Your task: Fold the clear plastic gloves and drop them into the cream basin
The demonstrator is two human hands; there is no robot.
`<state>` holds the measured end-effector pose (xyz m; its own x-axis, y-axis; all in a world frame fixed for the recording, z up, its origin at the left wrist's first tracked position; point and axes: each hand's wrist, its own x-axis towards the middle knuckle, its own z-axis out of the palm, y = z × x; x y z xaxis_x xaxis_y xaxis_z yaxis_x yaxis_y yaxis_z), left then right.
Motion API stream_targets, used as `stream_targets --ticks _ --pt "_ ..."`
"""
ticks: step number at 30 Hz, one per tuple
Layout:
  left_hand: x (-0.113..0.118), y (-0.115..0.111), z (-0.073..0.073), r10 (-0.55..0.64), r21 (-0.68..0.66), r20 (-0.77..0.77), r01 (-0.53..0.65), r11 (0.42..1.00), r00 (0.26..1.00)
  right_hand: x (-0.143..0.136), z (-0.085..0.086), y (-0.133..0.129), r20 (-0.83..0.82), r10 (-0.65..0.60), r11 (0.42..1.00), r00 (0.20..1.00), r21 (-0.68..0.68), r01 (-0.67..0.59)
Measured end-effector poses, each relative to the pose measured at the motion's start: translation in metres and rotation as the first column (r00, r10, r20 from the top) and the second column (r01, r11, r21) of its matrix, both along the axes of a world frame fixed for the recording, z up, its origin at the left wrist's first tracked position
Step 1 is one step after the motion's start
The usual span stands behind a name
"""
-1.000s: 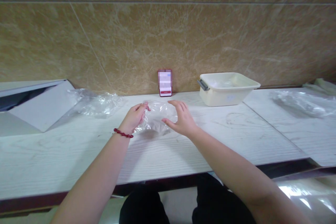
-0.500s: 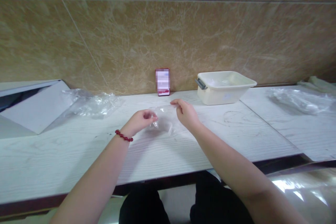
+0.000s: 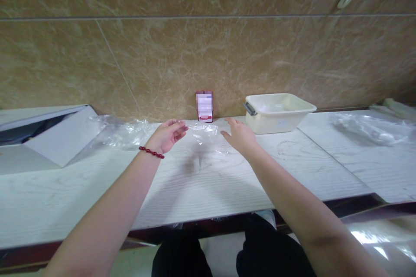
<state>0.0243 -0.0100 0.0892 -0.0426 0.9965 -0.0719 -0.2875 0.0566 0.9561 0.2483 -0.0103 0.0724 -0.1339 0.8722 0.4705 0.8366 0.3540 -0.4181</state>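
Note:
A clear plastic bag [image 3: 205, 135] spreads between my two hands above the white wood-grain table. My left hand [image 3: 166, 135], with a dark red bead bracelet [image 3: 151, 152] at its wrist, pinches the bag's upper left corner between thumb and fingertips. At the bag's right side is my right hand [image 3: 241, 135], open, its thumb and index finger apart. Whether its fingertips touch the film is hard to make out. Just behind the bag, a phone [image 3: 204, 107] with a lit, blurred screen leans upright against the wall.
A cream plastic bin [image 3: 279, 117] with a grey latch stands right of my right hand. Crumpled clear plastic [image 3: 125, 133] lies left, beside a white box [image 3: 65, 138] with something dark inside. More clear plastic [image 3: 380, 129] is at far right. The table's front edge [image 3: 208, 220] runs before my knees.
Both hands have moved away from me and farther apart, and the bag is spread wider. The right hand's thumb and index finger have opened. The camera view has tilted up slightly.

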Motion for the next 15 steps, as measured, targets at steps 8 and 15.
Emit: stream_targets --ticks 8,15 --pt "0.025 -0.007 0.052 -0.023 0.112 -0.212 0.048 0.993 0.977 -0.023 0.042 -0.01 -0.067 0.124 0.978 0.99 0.176 -0.11" --pt "0.024 0.017 0.06 0.028 0.178 -0.173 0.003 0.984 0.985 -0.016 0.068 0.031 -0.409 0.126 0.961 0.904 -0.177 -0.214"
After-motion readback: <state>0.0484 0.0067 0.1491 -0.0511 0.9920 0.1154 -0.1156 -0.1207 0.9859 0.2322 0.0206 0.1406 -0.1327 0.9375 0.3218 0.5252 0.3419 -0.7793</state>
